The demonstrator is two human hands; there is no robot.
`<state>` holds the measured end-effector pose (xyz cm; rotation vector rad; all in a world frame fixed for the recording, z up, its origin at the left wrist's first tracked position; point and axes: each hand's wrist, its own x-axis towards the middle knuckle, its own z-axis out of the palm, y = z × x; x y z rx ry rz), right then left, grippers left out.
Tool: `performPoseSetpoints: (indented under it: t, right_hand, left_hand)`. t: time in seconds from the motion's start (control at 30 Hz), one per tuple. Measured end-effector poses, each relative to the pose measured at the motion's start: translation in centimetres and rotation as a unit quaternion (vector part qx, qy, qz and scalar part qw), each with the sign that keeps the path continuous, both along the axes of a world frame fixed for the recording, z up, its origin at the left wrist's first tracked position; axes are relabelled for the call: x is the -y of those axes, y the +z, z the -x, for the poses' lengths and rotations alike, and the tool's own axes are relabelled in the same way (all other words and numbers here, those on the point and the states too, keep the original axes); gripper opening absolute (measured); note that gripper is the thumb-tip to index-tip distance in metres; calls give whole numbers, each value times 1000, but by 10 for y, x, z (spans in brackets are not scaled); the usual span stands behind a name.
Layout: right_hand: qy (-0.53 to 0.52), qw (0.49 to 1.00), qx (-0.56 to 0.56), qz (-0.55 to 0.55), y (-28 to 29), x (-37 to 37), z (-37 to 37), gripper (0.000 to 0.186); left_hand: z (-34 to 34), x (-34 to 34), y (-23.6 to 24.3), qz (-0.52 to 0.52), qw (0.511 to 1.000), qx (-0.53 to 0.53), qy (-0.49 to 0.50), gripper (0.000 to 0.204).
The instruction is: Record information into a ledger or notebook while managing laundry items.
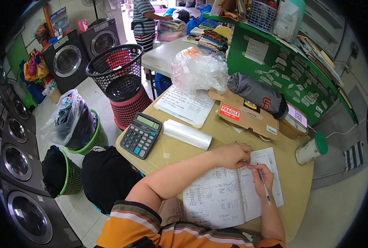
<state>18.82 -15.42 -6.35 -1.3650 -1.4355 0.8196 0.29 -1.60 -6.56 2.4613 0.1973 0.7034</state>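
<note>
An open notebook (217, 196) with handwritten lines lies on the yellowish table in front of me. My right hand (261, 178) rests over its right page, closed on a pen (265, 188) whose shaft slants down toward me. My left forearm crosses the table from the lower left. My left hand (235, 156) is at the notebook's top edge, its fingers curled and meeting the right fingertips. Whatever sits between the left fingers is too small or hidden to tell. A calculator (141, 135) and a roll of clear plastic (187, 134) lie beyond my left forearm.
Toward the back stand a cardboard box (246, 115), a dark grey umbrella (256, 93) and bunched clear plastic (198, 70). A green-lidded jar (310, 149) is at right. Laundry baskets (126, 103) and washing machines (18, 161) line the left. Another person (144, 20) handles bagged clothes.
</note>
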Motion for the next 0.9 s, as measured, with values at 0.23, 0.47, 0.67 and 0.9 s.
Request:
performPoseSetpoints:
  t: [0.23,0.47,0.67,0.9]
  right_hand:
    - [-5,1000,3,5,0,1,-1,11]
    - [1,1000,-2,0,-2,0,0,12]
    - [11,999,31,-35,-5,-2,-3,10]
    - [3,1000,26,-2,-1,0,-1,10]
  left_hand:
    - [2,2,5,7,1000,-1,-14,14]
    - [2,1,2,3,1000,1,-12,12]
    - [1,2,6,-1,1000,-3,-12,11]
    - [1,0,1,7,1000,8,-21,10]
